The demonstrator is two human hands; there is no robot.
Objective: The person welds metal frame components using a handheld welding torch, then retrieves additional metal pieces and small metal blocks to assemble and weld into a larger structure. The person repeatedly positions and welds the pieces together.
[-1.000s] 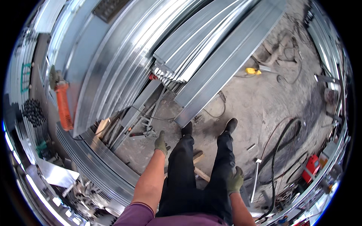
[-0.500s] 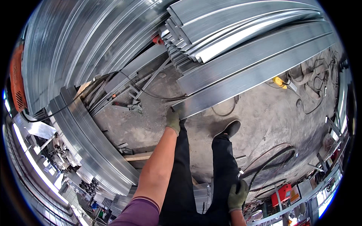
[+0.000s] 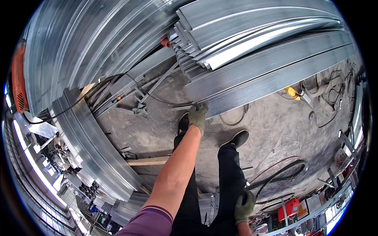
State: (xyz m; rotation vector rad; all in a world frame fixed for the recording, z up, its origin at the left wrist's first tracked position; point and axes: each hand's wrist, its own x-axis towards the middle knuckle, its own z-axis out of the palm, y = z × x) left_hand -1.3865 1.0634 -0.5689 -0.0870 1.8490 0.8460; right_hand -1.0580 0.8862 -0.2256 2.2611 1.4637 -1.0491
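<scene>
The left hand (image 3: 198, 115) seemingly pinches the outermost metal channel (image 3: 275, 80) by its end, a grasping step whose next move needs firm hold, the loosely spread right hand (image 3: 245, 206) well apart from it.

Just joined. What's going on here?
The gloved left hand is at the near end of a long, flat metal profile; whether it grips firmly is unclear. The gloved right hand hangs by the right thigh, with nothing visible in it. A second metal profile lies alongside the first, with stacked metal channels beyond. A coiled black cable lies on the concrete floor to the right.
</scene>
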